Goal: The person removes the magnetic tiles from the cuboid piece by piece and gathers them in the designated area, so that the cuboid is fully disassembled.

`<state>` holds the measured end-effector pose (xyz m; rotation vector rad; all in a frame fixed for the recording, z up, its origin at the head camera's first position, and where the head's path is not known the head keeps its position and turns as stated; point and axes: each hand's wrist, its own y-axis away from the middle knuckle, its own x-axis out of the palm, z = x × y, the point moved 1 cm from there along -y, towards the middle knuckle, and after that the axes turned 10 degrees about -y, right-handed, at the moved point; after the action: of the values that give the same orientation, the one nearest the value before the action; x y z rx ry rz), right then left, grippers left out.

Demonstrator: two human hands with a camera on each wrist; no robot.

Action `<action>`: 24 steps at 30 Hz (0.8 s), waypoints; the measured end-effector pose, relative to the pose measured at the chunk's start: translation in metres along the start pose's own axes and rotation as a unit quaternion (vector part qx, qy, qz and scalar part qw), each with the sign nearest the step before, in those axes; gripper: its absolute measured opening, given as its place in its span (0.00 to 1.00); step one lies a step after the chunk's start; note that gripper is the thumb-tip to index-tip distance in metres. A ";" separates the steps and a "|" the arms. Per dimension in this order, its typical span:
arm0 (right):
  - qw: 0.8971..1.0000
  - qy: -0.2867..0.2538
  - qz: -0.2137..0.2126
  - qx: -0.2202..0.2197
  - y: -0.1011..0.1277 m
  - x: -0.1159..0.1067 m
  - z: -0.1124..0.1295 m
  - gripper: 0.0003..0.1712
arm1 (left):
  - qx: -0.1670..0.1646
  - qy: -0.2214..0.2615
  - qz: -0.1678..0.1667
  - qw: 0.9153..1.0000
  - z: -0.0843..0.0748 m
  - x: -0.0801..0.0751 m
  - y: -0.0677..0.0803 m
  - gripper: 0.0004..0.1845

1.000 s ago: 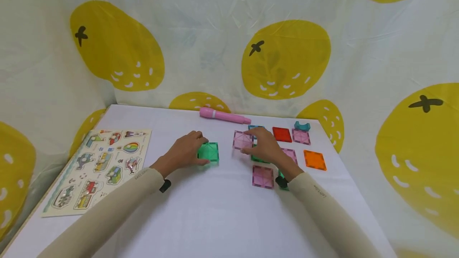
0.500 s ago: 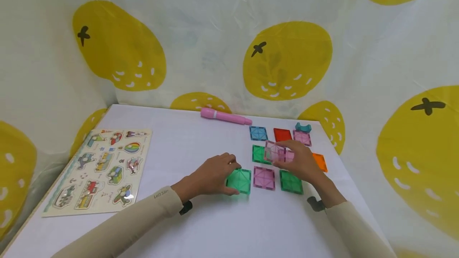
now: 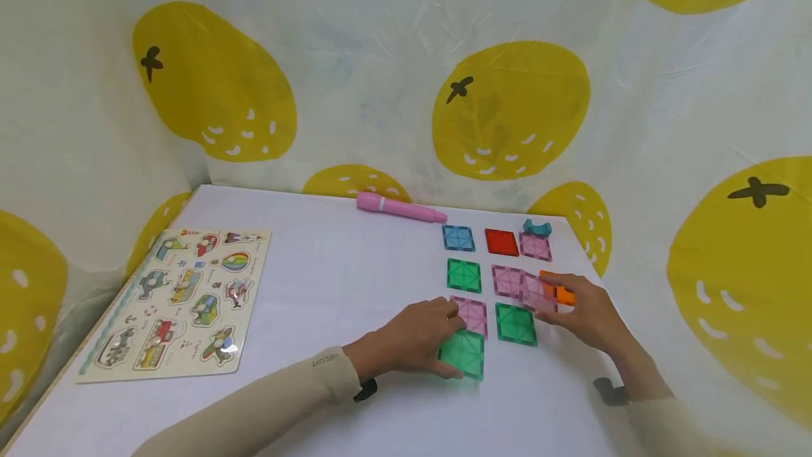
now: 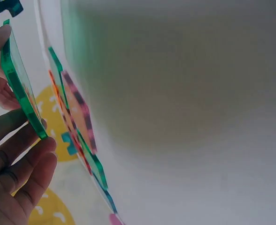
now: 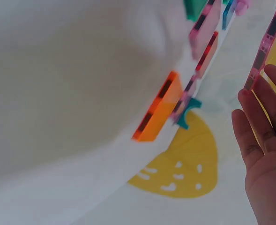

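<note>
My left hand [image 3: 438, 340] grips a green square tile [image 3: 463, 356] by its left edge, just in front of a pink tile [image 3: 472, 314] on the white table [image 3: 317, 386]. In the left wrist view the green tile [image 4: 23, 84] shows edge-on between my fingers [image 4: 20, 173]. My right hand [image 3: 571, 305] pinches a translucent pink tile [image 3: 536, 291] by its right side, held over the left part of an orange tile [image 3: 564, 295]. The right wrist view shows this pink tile [image 5: 264, 51] edge-on at my fingertips [image 5: 257, 122], with the orange tile [image 5: 159, 108] flat below.
Flat tiles lie in rows: blue [image 3: 458, 238], red [image 3: 501, 242], pink [image 3: 535, 246], green [image 3: 464, 275], pink [image 3: 506, 279], green [image 3: 515, 324]. A teal piece [image 3: 536, 227] and pink marker [image 3: 401, 207] sit at the back. A vehicle puzzle board [image 3: 177, 302] lies left.
My left hand has brought the green tile right and nearer, to in front of the front pink tile. My right hand lifted a pink tile and carried it right, over the orange one.
</note>
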<state>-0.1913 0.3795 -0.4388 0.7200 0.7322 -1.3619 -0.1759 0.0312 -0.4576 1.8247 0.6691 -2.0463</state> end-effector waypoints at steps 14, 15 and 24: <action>0.996 0.032 0.047 0.069 0.021 -0.015 -0.051 0.48 | 0.018 -0.005 0.031 0.999 -0.023 0.015 -0.017 0.42; 0.995 0.034 0.050 0.074 0.022 -0.016 -0.054 0.48 | 0.019 -0.006 0.033 0.999 -0.024 0.015 -0.018 0.42; 0.998 0.061 0.032 0.015 0.032 -0.016 -0.072 0.42 | 0.014 -0.047 0.036 0.998 -0.033 0.021 -0.024 0.41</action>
<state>-0.1633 0.4497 -0.4672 0.8494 0.7792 -1.2828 -0.1637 0.0708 -0.4772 1.7297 0.5423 -2.0893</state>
